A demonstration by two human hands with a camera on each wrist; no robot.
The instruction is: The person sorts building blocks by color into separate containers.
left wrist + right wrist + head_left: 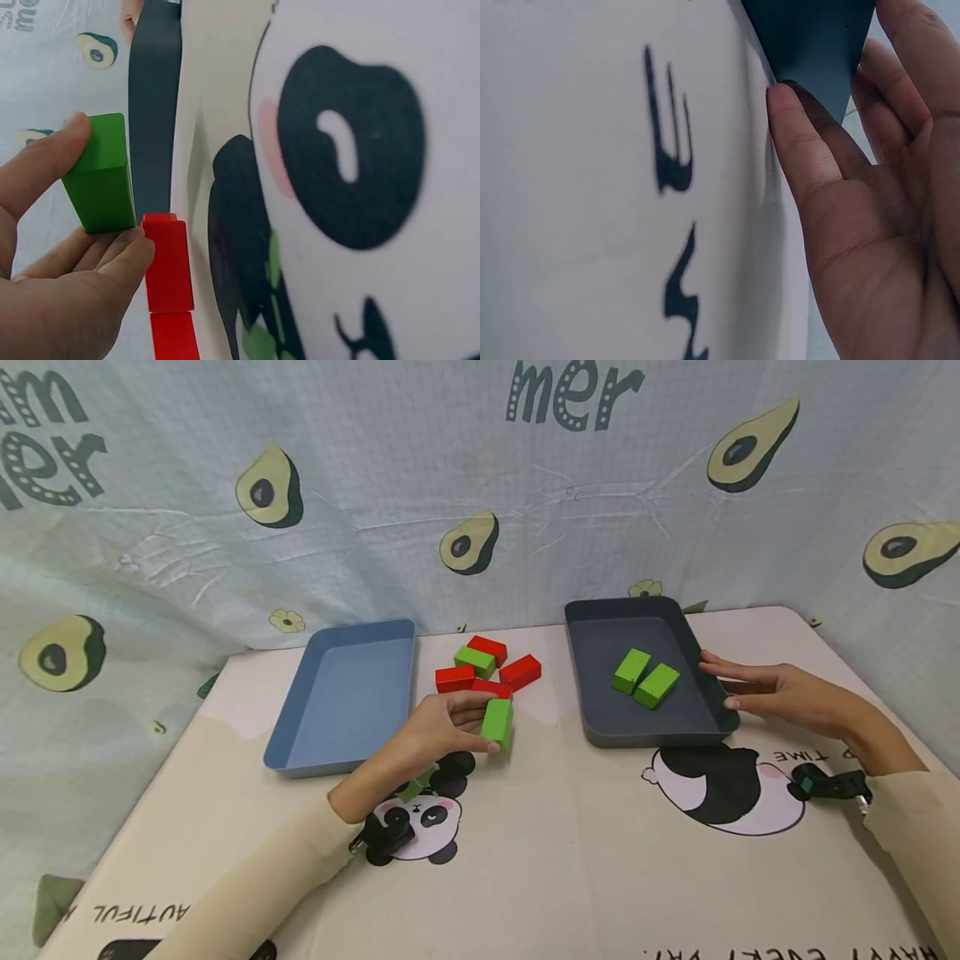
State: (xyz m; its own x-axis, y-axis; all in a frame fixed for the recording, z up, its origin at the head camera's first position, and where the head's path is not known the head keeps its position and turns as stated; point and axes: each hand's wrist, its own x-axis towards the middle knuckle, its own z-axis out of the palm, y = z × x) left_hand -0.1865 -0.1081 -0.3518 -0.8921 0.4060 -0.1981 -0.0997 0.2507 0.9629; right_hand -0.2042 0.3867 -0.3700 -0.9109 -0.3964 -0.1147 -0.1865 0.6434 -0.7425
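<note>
My left hand pinches a green block between thumb and fingers, above the table just in front of a small pile. In the left wrist view the held block stands clear of the red blocks beyond the fingertips. The pile holds several red blocks and one more green block. Two green blocks lie side by side in a dark grey tray. With fingers mostly straight, my right hand touches that tray's right side, also seen in the right wrist view.
A blue tray with nothing in it lies to the left of the pile. The table has a pale cloth with printed animals. Behind it hangs a sheet with avocado prints.
</note>
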